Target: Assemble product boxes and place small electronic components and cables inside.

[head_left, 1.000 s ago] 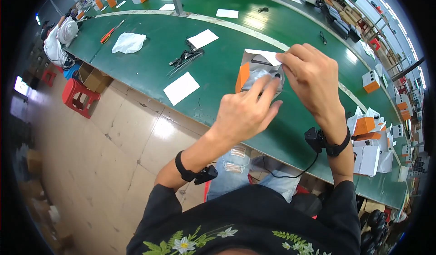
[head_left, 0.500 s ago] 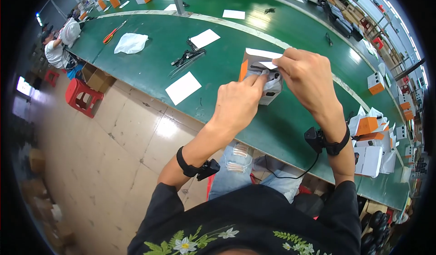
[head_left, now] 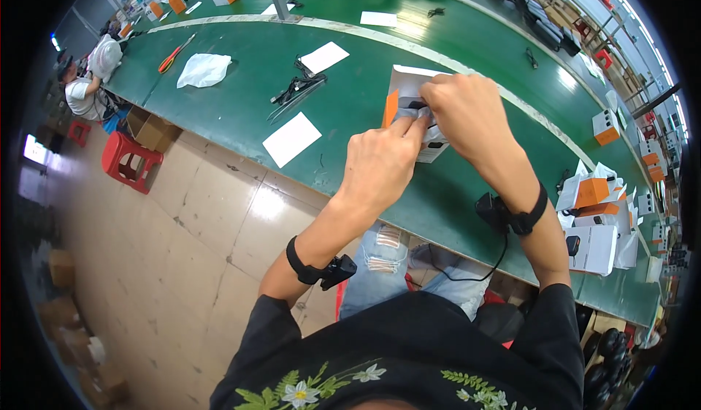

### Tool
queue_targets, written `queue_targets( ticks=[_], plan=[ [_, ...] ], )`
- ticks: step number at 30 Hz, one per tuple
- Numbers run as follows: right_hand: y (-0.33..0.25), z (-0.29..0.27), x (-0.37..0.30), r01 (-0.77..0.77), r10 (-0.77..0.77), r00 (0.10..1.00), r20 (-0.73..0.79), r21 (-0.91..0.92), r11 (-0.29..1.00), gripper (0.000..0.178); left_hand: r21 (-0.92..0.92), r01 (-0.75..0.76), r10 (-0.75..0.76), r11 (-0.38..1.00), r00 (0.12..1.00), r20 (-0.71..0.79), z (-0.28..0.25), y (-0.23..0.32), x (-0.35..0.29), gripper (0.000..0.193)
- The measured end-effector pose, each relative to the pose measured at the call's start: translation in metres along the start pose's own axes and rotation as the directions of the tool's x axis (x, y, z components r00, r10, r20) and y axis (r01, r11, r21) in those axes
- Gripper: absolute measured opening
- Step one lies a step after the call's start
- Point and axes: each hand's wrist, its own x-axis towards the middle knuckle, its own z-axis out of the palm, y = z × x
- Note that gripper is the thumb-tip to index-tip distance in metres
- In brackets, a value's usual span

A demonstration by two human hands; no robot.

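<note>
A small white and orange box (head_left: pixel 433 152) stands open on the green bench in front of me, its white lid flap (head_left: pixel 407 80) raised at the back and an orange side flap (head_left: pixel 391 109) at the left. My left hand (head_left: pixel 381 154) is at the box's near left, its fingers bent over the opening and pressed together. Over the right side of the opening, my right hand (head_left: pixel 467 110) is closed with fingertips pointing down into the box. A dark item and pale wrapping show between the hands; my fingers hide most of the contents.
To the left lie white sheets (head_left: pixel 292 140), bundled black cables (head_left: pixel 298 89), a white plastic bag (head_left: pixel 204 70) and red-handled pliers (head_left: pixel 175 54). Opened boxes (head_left: pixel 595 191) are piled at right. A red stool (head_left: pixel 131 162) stands on the floor; a person (head_left: pixel 82 92) sits at far left.
My right hand has moved left and down into the box opening. The white piece at its fingertips has gone out of sight. My left hand stays at the box.
</note>
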Motion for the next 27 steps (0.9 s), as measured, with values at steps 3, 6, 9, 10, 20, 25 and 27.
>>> queue_targets(
  ticks=[3,6,9,10,20,25,27],
  plan=[
    [-0.006,0.001,0.014,0.022,-0.022,0.999,0.046,-0.003,1.0,0.008,0.028,-0.002,0.001,1.0,1.0,0.027,-0.001,-0.005,-0.002,0.037],
    [-0.011,0.003,0.019,0.025,-0.026,0.999,0.026,0.036,0.999,0.008,0.02,0.005,-0.005,1.0,0.999,0.034,-0.004,-0.008,-0.003,0.035],
    [-0.011,0.002,0.015,-0.017,0.017,1.0,0.016,0.022,1.0,0.01,-0.013,-0.006,0.007,1.0,1.0,0.017,-0.006,-0.005,-0.003,0.03],
    [-0.01,0.001,0.013,-0.037,0.038,0.998,0.044,-0.028,0.999,0.01,-0.014,-0.013,0.014,1.0,1.0,0.02,-0.006,-0.005,-0.002,0.03],
    [-0.025,0.003,0.006,-0.053,0.053,0.999,-0.011,0.001,0.999,0.009,-0.026,-0.019,0.019,1.0,1.0,0.016,-0.008,-0.005,-0.004,0.023],
    [-0.027,0.006,0.007,-0.021,0.018,0.995,0.098,0.034,0.999,0.01,0.017,-0.009,0.008,1.0,0.998,0.069,-0.008,-0.001,-0.005,0.023],
    [-0.026,0.008,0.005,-0.002,0.0,0.998,0.066,0.04,0.999,0.008,0.026,-0.004,0.002,1.0,0.997,0.078,-0.009,-0.001,-0.007,0.025]
  ],
)
